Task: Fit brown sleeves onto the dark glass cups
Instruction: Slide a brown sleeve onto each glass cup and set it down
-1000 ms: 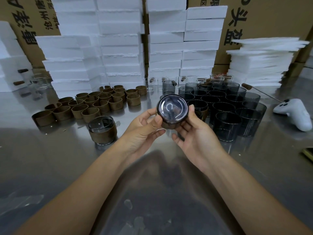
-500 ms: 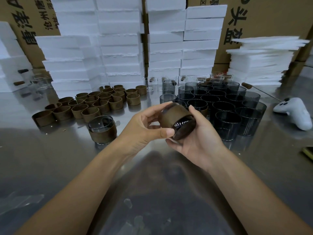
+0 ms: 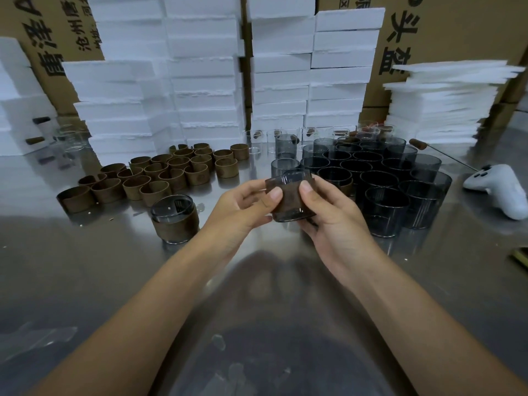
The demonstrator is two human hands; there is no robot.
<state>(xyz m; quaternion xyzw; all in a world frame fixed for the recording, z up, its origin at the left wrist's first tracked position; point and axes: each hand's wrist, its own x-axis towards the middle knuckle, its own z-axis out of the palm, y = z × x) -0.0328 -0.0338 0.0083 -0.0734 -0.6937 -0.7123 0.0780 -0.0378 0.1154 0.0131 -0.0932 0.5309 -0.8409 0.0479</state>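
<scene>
L hand (image 3: 243,208) & R hand (image 3: 328,224) gripped dark cup (image 3: 292,217) btwn them, upright, axis vertical; thumbs pressed brown sleeve (image 3: 288,200), above worktop (image 3: 114,281).

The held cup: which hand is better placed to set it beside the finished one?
Left, probably: the left hand is nearer the finished cup; right hand would carry the held cup across.

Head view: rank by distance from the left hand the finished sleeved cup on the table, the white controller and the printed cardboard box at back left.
From the left hand, which grips the held cup:
1. finished sleeved cup, on the table just to its left.
2. white controller, at the far right.
3. cardboard box, back left, behind the foam blocks.
</scene>
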